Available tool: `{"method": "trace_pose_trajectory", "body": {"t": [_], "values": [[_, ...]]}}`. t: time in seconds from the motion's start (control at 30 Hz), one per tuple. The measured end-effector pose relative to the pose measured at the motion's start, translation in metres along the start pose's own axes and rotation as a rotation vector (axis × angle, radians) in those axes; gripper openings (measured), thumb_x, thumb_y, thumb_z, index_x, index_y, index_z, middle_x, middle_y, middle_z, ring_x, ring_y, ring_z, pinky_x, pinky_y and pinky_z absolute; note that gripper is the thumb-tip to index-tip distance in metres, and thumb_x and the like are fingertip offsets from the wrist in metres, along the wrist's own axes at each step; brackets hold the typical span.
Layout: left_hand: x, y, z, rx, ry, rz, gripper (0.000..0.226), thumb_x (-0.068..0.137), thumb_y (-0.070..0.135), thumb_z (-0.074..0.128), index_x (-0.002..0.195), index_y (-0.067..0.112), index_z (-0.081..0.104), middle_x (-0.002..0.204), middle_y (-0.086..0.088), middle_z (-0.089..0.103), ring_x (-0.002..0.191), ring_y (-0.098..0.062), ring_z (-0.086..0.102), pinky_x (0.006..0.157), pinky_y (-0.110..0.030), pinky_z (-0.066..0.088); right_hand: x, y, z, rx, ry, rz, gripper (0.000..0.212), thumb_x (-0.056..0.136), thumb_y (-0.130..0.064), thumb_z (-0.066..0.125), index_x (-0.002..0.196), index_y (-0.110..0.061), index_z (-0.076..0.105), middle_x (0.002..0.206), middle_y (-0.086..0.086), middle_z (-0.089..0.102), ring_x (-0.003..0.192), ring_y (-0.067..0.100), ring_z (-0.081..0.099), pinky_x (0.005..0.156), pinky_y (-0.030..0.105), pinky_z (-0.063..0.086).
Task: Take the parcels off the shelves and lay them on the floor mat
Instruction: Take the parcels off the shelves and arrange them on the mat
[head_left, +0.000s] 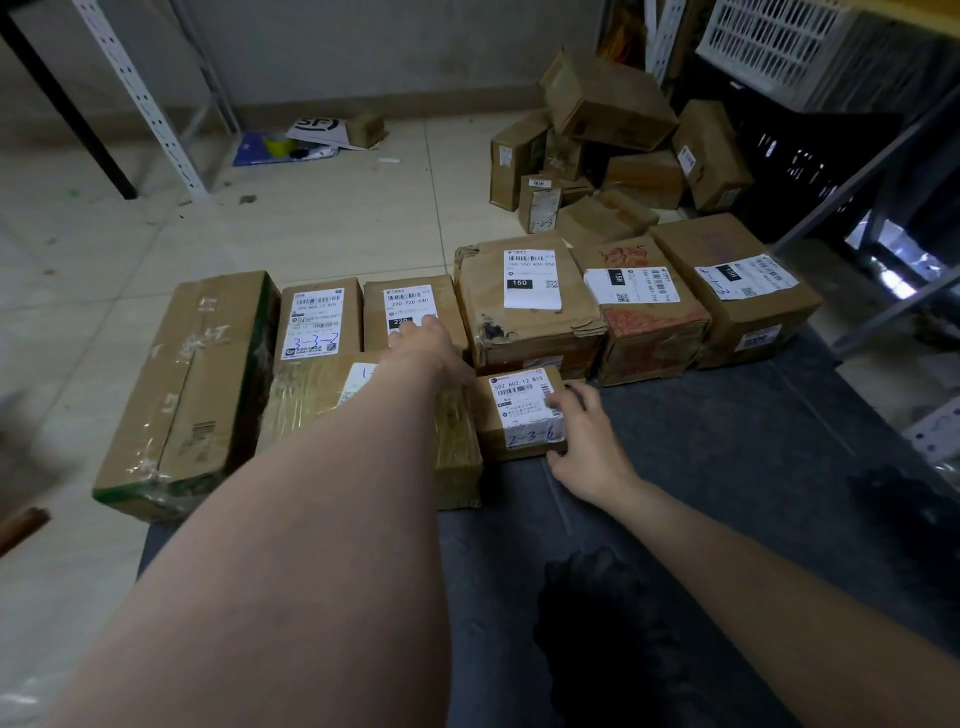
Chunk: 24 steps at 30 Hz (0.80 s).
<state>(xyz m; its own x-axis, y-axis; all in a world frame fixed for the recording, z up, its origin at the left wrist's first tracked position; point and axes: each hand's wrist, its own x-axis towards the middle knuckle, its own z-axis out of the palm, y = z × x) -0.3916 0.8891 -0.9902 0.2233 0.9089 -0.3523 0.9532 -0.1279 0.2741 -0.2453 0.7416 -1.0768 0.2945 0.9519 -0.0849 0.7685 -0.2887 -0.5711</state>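
Left hand (427, 344) outstretched flat, right hand (584, 441) curled.

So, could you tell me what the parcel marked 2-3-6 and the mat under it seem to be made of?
The parcel marked 2-3-6 looks like matte brown cardboard, with a white paper label. The mat seems dark grey felt or carpet: dull, faintly fuzzy, no shine.

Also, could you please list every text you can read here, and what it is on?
"502 602 12 B15", "2-3-6": small front parcel.
"3-3-2": narrow rear parcel.
"220-220-C40": middle rear parcel.
"150": torn parcel.
"2-2-3": upright piled parcel.
"SF": white envelope.
Smaller print: too small to read.
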Motion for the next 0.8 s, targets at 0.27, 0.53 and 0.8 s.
{"method": "trace_pose_trajectory", "body": {"t": [0.27, 0.53, 0.8], "values": [[-0.008, 0.012, -0.012, 0.023, 0.013, 0.08, 0.083, 0.08, 0.036, 0.077, 0.143, 0.007, 0.031, 0.142, -0.02, 0.036, 0.132, -0.038, 0.036, 0.102, -0.047, 0.04, -0.007, -0.004, -0.004, -0.119, -0.109, 0.046, 0.064, 0.084, -0.013, 0.073, 0.142, -0.018, 0.047, 0.165, 0.005, -0.006, 0.143, 0.032, 0.032, 0.111, 0.034, 0.035], [-0.037, 0.074, -0.033, 0.117, 0.072, 0.277, 0.087, 0.081, 0.039, 0.076, 0.147, 0.007, 0.029, 0.143, -0.019, 0.039, 0.131, -0.036, 0.041, 0.106, -0.045, 0.041, -0.03, 0.002, -0.068, -0.241, -0.019, -0.016, 0.06, 0.087, -0.023, 0.07, 0.142, -0.027, 0.046, 0.165, 0.006, -0.016, 0.153, 0.024, -0.007, 0.117, 0.039, 0.026], [-0.103, 0.197, -0.041, 0.055, 0.09, 0.576, 0.077, 0.081, 0.037, 0.075, 0.138, 0.003, 0.035, 0.139, -0.021, 0.044, 0.128, -0.039, 0.044, 0.102, -0.044, 0.042, -0.077, 0.03, -0.203, -0.367, 0.369, 0.032, 0.054, 0.087, -0.025, 0.064, 0.139, -0.017, 0.051, 0.166, 0.01, -0.001, 0.154, 0.023, -0.004, 0.122, 0.032, 0.01]]}}
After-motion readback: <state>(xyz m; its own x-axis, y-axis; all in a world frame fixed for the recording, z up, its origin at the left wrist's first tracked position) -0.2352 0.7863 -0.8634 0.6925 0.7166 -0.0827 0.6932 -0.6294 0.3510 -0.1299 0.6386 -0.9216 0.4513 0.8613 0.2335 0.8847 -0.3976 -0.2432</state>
